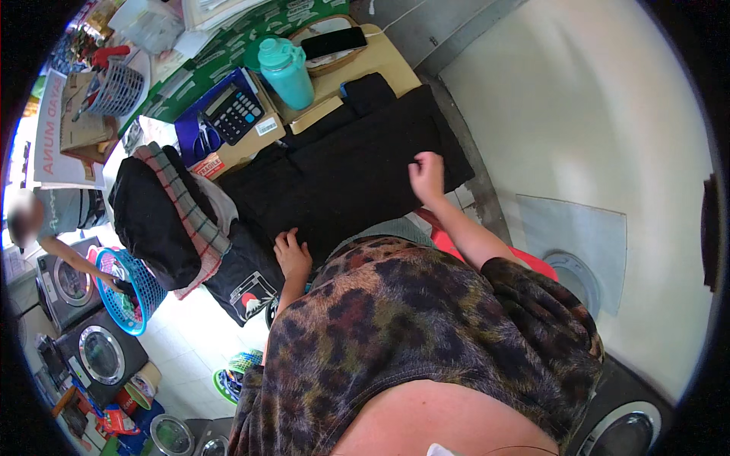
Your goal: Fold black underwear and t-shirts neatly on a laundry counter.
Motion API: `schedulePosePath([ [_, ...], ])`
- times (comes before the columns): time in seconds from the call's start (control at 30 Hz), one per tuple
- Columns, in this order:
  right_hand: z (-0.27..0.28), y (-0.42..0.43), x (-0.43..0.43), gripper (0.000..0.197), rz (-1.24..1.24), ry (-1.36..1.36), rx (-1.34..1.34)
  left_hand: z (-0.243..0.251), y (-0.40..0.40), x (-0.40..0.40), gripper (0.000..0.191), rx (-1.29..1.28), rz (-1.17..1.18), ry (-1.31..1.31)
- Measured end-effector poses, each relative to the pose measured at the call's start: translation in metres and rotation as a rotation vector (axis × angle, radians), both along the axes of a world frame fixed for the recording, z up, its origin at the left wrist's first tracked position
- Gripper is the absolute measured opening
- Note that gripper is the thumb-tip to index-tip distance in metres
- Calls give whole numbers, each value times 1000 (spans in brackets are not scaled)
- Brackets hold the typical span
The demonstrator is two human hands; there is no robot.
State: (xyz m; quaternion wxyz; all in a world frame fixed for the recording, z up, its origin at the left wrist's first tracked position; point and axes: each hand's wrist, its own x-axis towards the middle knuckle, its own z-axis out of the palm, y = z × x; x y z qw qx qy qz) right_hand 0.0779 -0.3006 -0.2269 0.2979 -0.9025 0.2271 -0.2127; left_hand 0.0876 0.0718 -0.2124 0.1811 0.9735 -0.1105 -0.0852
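Note:
A black garment (353, 176), perhaps trousers, lies spread lengthwise across the table in front of me. My left hand (293, 251) rests on its near left edge, fingers slightly apart. Over its right part is my right hand (428, 175), with fingers curled. Whether cloth is pinched there is hidden. To the left stands a pile of cloth: a black bundle (154, 219), a checked cloth (185, 199) with red and green lines, and a black printed fabric (246, 288) hanging beside my left wrist.
Behind the garment stand a teal bottle (288, 77), a calculator (234, 114), scissors (206, 137) and a phone (333, 44) on a tray. At left, another person's arm (77, 259) reaches into a blue laundry basket (151, 288). Front-loading washers (101, 354) line the floor beyond.

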Motion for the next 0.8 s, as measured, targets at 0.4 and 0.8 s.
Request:
schedulePosePath([
  [0.4,-56,-146,-66,48,-326,417,254,-6,-5,0,49,152,94,111],
  [0.8,-53,-176,-56,19,-159,311,271,-12,-25,-7,64,246,245,253],
])
